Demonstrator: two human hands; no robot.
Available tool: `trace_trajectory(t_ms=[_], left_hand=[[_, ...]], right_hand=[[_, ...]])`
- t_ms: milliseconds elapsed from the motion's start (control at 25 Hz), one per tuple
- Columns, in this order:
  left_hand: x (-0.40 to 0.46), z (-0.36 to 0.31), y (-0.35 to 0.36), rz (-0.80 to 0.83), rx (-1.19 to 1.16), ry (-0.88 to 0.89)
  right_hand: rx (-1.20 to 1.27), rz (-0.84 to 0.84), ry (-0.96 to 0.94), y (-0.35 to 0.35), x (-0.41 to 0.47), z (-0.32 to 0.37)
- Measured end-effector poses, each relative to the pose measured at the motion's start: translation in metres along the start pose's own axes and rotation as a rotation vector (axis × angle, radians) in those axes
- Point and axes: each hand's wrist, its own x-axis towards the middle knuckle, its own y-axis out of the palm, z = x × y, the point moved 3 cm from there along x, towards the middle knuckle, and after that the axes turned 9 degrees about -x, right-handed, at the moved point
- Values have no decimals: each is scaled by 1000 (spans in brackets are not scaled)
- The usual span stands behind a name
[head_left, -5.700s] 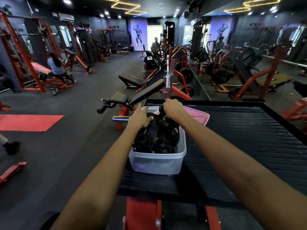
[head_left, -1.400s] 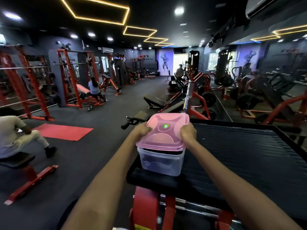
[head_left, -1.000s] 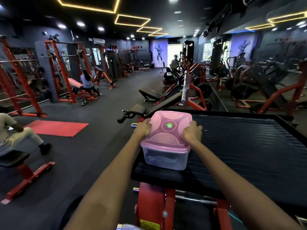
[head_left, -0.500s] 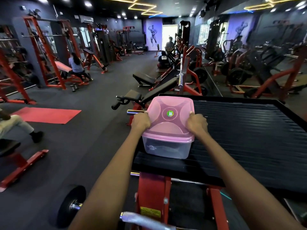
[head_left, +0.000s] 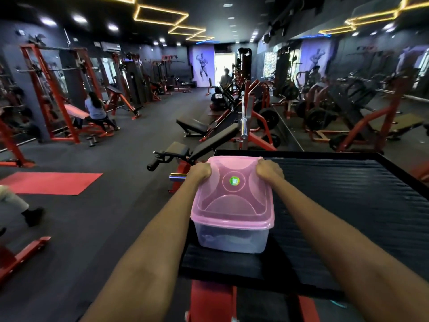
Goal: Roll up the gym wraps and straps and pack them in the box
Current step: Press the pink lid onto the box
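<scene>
The clear plastic box [head_left: 229, 238] sits at the ribbed black table's [head_left: 348, 205] 9 o'clock edge, the pink plastic lid [head_left: 232, 205] on it. The left hand [head_left: 200, 171] is at the lid's 11 o'clock corner, the right hand [head_left: 269, 171] at 1 o'clock.

Dark gym floor [head_left: 130, 159], red racks [head_left: 58, 94], yellow ceiling light strips [head_left: 160, 17]

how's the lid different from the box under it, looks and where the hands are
The lid is pink and tinted; the box is clear, colourless plastic with dark shapes faintly visible inside. The lid carries a round green sticker; the box wall shows none. The left hand and right hand grip the lid's far corners; neither visibly touches the box wall. Both are see-through plastic with rounded corners.
</scene>
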Motion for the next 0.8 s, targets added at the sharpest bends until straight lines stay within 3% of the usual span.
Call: trace_trajectory(t_ms=[280, 600, 720, 800], left_hand=[[54, -3, 17, 9, -2, 48], [65, 0, 19, 14, 98, 69], [57, -2, 18, -39, 81, 109], [55, -3, 21, -42, 99, 119]], right_hand=[[-249, 11, -80, 4, 41, 17], [-334, 10, -117, 16, 53, 12], [-295, -79, -95, 14, 53, 19], [-306, -8, -159, 18, 52, 33]])
